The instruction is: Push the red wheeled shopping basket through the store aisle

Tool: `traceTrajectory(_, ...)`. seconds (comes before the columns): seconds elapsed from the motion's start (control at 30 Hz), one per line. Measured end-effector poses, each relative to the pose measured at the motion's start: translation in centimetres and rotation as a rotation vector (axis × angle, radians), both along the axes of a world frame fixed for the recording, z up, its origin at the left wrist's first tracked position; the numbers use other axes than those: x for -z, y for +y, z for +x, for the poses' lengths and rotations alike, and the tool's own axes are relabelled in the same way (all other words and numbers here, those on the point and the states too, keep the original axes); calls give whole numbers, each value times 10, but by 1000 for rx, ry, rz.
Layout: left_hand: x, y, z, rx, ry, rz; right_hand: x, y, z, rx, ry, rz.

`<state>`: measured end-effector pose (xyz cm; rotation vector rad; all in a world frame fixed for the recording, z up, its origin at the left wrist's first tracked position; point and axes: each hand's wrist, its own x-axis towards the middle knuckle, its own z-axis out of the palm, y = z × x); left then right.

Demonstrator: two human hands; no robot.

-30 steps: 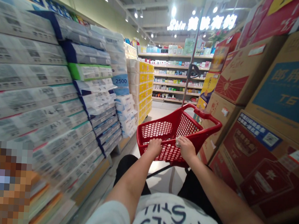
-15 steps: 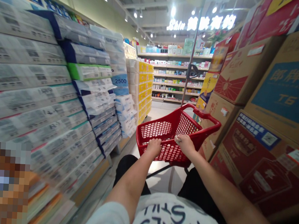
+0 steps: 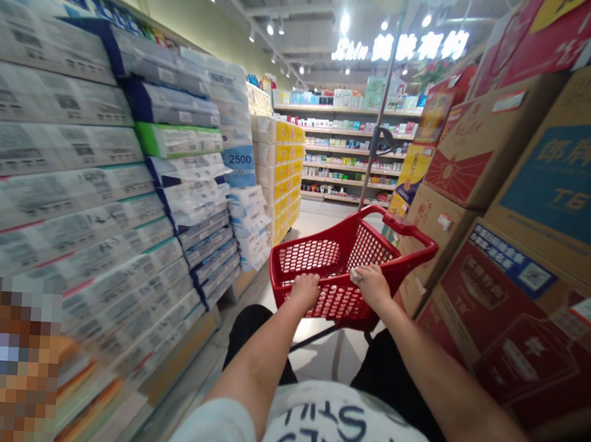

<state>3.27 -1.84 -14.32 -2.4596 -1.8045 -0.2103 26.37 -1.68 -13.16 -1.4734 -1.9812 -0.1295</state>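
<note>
Since half a second ago, the right hand [image 3: 373,286] has shifted slightly rightward along the rim of the red cart [image 3: 318,252], pinching a small pale wad [image 3: 355,276]; the left hand [image 3: 305,291] stays curled over the same rim. The cart stands ahead of the person, its right edge near stacked boxes [image 3: 438,230]. Open floor [image 3: 321,212] runs beyond it, past wrapped packs [image 3: 202,232] on the left. Its mesh basket opens upward.

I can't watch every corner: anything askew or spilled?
The red cart looks turned around: its handle is far right, while left hand and right hand are at the near rim. No spill shows.
</note>
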Motion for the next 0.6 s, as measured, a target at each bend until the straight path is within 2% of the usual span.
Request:
traceTrajectory(0.13,0,0,0,0,-6,14,1,1,11,126,41,66)
traceTrajectory(0.27,-1,0,1,-6,-1,-4,6,0,17,53,29,58)
traceTrajectory(0.43,-4,-2,2,-16,-2,-35,10,0,13,127,70,64)
traceTrajectory(0.6,-3,-1,1,-18,5,-33,5,-3,0,83,34,-13)
